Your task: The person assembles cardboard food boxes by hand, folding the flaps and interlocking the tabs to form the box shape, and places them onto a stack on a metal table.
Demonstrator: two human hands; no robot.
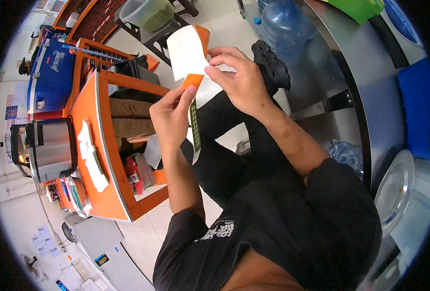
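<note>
In front of me I hold a curled paper sheet (187,52), white on the face I see and orange along its bent right edge. My left hand (169,119) pinches its orange lower corner between thumb and fingers. Thumb and fingertips of my right hand (241,82) close on the sheet's right edge. Below my left hand hangs a dark green strip (194,126) with a pale pattern; whether it belongs to the same sheet I cannot tell.
To the left stands an orange table (91,145) with a metal cooker (52,148) and stacked white papers (93,155) on it. On the right is a steel counter (377,97), with large blue water bottles (287,26) beyond. A plastic tub (147,14) rests on a dark stool.
</note>
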